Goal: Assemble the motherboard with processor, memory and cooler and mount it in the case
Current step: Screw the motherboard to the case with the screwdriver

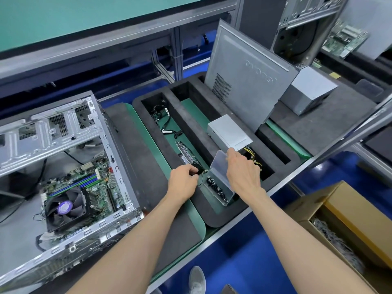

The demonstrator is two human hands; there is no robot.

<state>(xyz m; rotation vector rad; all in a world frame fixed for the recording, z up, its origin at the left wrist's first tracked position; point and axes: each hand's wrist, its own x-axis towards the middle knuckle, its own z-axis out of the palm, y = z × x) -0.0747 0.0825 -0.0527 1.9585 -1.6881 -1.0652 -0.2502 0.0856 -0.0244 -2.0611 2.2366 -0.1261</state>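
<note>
The open metal case (63, 132) lies on its side at the left. Inside it sits the green motherboard (101, 177), carrying the black cooler fan (65, 207) and the memory sticks (74, 184). To its right a black foam tray (212, 217) holds a clear plastic screw box (218, 190) with its lid (219, 166) raised. My right hand (241, 172) holds that lid up by its edge. My left hand (184, 178) reaches into the tray slot beside the box, fingers curled on a small dark part I cannot identify.
Further into the tray lie a power supply (228, 132) with yellow wires, a drive (186, 152) and loose cables (163, 117). A grey side panel (244, 81) leans at the back. A second power supply (309, 92) sits behind. A cardboard box (350, 219) stands at the lower right.
</note>
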